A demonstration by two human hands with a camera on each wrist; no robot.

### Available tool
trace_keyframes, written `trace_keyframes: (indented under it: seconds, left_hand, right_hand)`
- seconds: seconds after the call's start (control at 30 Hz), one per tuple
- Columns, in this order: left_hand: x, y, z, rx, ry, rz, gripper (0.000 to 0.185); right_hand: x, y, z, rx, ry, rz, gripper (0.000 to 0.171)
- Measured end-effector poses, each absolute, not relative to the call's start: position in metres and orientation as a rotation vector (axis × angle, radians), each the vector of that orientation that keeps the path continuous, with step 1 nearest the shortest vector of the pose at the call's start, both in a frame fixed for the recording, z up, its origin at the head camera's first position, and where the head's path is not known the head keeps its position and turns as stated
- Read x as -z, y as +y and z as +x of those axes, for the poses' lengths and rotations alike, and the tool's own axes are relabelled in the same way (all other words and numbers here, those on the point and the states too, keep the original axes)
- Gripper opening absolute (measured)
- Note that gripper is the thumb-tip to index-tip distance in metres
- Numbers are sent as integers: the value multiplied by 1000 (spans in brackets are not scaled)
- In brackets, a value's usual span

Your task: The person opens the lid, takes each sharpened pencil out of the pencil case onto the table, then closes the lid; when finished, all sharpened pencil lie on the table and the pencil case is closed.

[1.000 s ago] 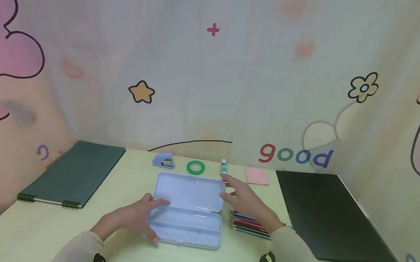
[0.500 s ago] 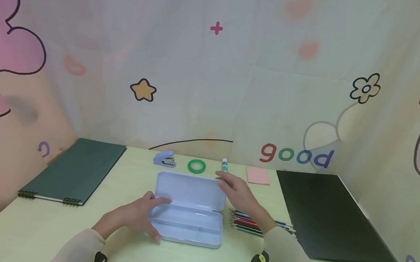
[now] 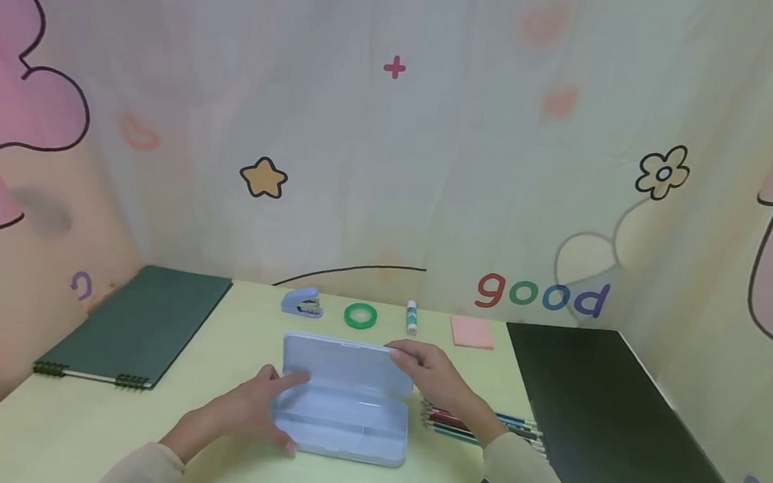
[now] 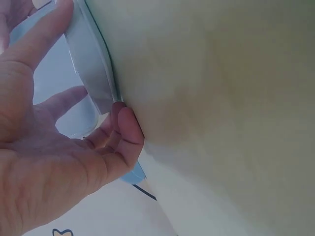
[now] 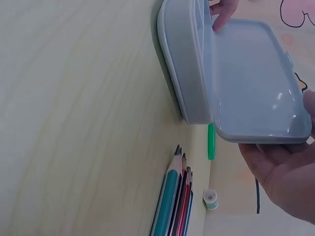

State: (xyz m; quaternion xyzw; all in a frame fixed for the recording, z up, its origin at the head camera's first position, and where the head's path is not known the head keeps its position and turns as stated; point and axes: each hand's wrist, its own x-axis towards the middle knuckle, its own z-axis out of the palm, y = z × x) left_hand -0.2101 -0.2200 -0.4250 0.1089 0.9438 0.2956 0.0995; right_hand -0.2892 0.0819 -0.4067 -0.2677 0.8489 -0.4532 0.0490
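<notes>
A pale blue pencil case lies unfolded near the middle of the table, its divided tray holding nothing visible. My left hand grips the tray's left end; in the left wrist view, fingers curl against its outer side while another reaches across the inside. At the lid's far right corner, my right hand pinches the lid, thumb on the inner face and fingers behind it. The lid stands tilted up from the hinge. Several pencils lie beside the case, partly hidden under the right wrist in the head view.
Along the back are a lavender stapler, a green tape roll, a glue stick and pink sticky notes. A dark green spiral notebook lies left, a large black folder right. A printed curtain hangs behind.
My right hand has gone from beside the lid's right edge to its far corner and taken hold there. The lid has swung up from lying flat. My left hand has kept its place.
</notes>
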Motion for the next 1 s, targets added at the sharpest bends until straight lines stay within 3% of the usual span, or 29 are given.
trace_keyframes:
  seconds: [0.17,0.4,0.57,0.7,0.87,1.0]
  left_hand:
    - [423,-217,-203,-795,2871,301,95]
    - [400,-202,-188,-491,3205,389,61]
    - [393,-198,-190,-358,3482,645,84]
    - [395,-199,-203,-310,3525,694,99]
    - [396,-197,-219,-296,3499,650,99]
    - [396,-195,-222,-294,3459,637,88]
  right_hand:
    - [408,86,-290,1307,2560,-932,37]
    - [400,87,-288,1198,2594,-915,40]
    - [392,90,-288,1108,2648,-907,37]
    - [390,89,-289,1123,2619,-850,31]
    - [390,86,-289,1138,2583,-839,31]
    - [387,83,-285,1103,2592,-868,30]
